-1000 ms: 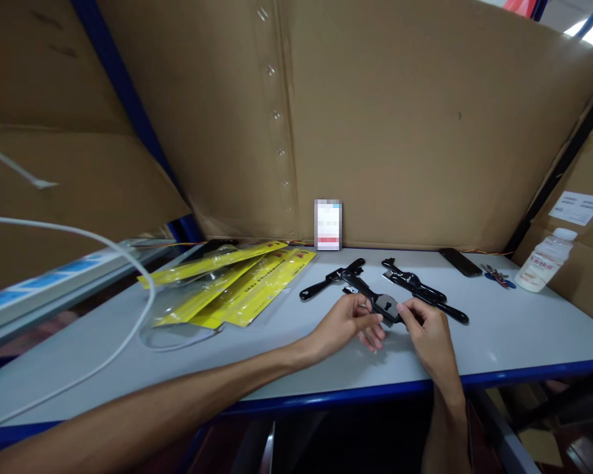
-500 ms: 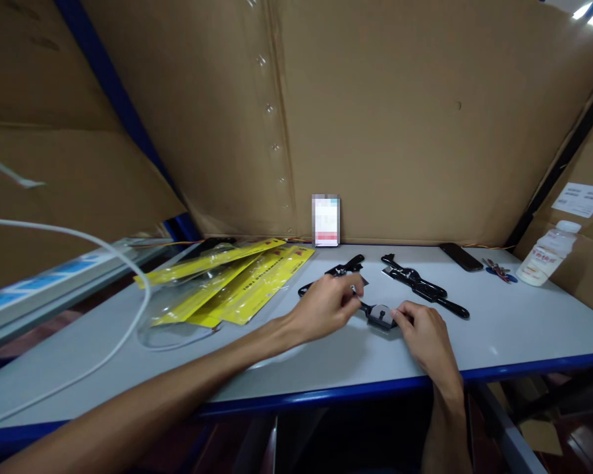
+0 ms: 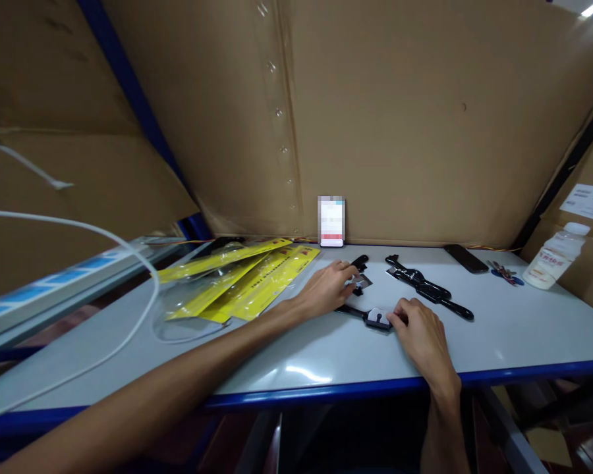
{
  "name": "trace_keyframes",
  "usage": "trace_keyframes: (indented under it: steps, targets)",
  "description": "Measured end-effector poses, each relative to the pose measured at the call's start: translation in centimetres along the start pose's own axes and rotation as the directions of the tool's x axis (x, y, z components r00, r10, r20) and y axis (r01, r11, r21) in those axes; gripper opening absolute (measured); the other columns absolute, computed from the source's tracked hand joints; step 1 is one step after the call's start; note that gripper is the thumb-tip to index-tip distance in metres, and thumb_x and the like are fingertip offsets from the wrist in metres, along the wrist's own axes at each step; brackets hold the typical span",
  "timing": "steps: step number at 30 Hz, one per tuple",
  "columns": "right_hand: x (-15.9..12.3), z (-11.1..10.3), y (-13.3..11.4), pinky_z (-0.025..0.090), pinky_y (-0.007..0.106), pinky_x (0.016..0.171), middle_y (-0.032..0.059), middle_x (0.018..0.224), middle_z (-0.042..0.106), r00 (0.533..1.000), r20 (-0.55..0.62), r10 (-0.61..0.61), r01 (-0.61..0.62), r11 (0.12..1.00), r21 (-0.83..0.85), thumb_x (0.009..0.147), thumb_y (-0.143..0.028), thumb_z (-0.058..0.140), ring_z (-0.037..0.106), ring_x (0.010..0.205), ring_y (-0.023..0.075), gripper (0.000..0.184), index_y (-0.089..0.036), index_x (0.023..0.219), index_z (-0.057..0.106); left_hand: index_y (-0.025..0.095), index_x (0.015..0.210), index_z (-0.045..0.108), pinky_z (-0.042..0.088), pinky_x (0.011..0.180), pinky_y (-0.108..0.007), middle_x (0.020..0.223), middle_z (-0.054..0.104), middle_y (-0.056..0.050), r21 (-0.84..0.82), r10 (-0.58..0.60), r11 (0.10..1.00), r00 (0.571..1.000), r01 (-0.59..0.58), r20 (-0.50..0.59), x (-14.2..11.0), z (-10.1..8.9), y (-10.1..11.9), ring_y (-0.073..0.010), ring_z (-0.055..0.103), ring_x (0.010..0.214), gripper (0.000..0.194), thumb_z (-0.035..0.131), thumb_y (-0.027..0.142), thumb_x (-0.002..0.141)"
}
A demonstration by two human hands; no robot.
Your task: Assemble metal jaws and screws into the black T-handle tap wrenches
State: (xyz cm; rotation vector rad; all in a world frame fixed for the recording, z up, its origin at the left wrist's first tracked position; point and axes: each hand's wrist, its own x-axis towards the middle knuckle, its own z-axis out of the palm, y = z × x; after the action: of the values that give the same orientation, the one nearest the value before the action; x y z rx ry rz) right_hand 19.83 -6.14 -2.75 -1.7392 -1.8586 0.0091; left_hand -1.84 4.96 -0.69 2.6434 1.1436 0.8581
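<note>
Shifted farther away, the left hand is at the far-left black tool, its grip unclear; the right hand pinches the right end of the near black tool over the table.

There were two hands, one left hand and one right hand, and at least four black tools: one at the right hand, what looked like two in a pile, and at least one partly hidden behind the left hand. At least three yellow cards lay in a heap. There were also two phones, one bottle, one bunch of keys and one table.
</note>
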Motion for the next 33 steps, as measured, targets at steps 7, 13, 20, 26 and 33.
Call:
trace_keyframes:
  steps: [7, 13, 20, 26, 33]
  targets:
    - [0.3, -1.0, 0.0, 0.040, 0.034, 0.078, 0.0039, 0.084, 0.066, 0.987, -0.158, -0.014, 0.049, 0.974, 0.222, 0.087, -0.012, 0.043, 0.058, 0.085, 0.0226, 0.022, -0.024, 0.078, 0.059, 0.023, 0.126, 0.071, 0.045, 0.095, -0.044, 0.118, 0.064, -0.014, 0.196, 0.110, 0.969, 0.975, -0.149, 0.195, 0.4, 0.9, -1.3, -0.0308, 0.055, 0.108, 0.045, 0.056, 0.009, 0.086]
    - [0.3, -1.5, 0.0, 0.041, 0.032, 0.077, 0.0023, 0.079, 0.064, 0.978, -0.208, 0.021, 0.051, 0.940, 0.337, 0.086, -0.016, 0.043, 0.057, 0.082, 0.0213, 0.019, -0.024, 0.075, 0.055, 0.020, 0.112, 0.073, 0.046, 0.091, -0.042, 0.113, 0.064, -0.013, 0.169, 0.099, 0.978, 0.983, -0.126, 0.157, 0.6, 0.5, -1.5, -0.0296, 0.055, 0.106, 0.029, 0.064, 0.014, 0.085]
    - [0.4, -1.6, 0.1, 0.039, 0.031, 0.074, 0.0013, 0.076, 0.062, 0.958, -0.286, 0.024, 0.095, 0.913, 0.396, 0.083, -0.014, 0.043, 0.055, 0.077, 0.0195, 0.018, -0.023, 0.071, 0.053, 0.018, 0.086, 0.065, 0.039, 0.069, -0.027, 0.083, 0.065, -0.002, -0.237, 0.015, 0.972, 0.997, 0.004, 0.079, 0.7, 0.4, 0.3, -0.0170, 0.055, 0.075, 0.008, 0.058, 0.019, 0.090]
    - [0.4, -1.6, 0.2, 0.039, 0.031, 0.070, 0.0009, 0.074, 0.062, 0.953, -0.301, 0.023, 0.116, 0.892, 0.437, 0.081, -0.012, 0.043, 0.056, 0.076, 0.0191, 0.019, -0.023, 0.069, 0.052, 0.016, 0.075, 0.060, 0.036, 0.061, -0.024, 0.070, 0.058, 0.001, -0.566, -0.100, 0.811, 0.989, 0.146, 0.112, 0.0, 0.9, 3.6, -0.0123, 0.050, 0.064, 0.016, 0.067, 0.029, 0.082]
    - [0.5, -1.4, 0.1, 0.043, 0.030, 0.074, 0.0023, 0.082, 0.069, 0.967, -0.253, 0.033, 0.092, 0.880, 0.466, 0.090, -0.019, 0.046, 0.062, 0.081, 0.0196, 0.021, -0.022, 0.077, 0.062, 0.019, 0.089, 0.049, 0.049, 0.060, -0.025, 0.074, 0.074, -0.005, -0.870, -0.111, 0.359, 0.941, 0.338, 0.320, -0.9, 0.5, 5.7, -0.0153, 0.067, 0.062, 0.033, 0.075, 0.038, 0.082]
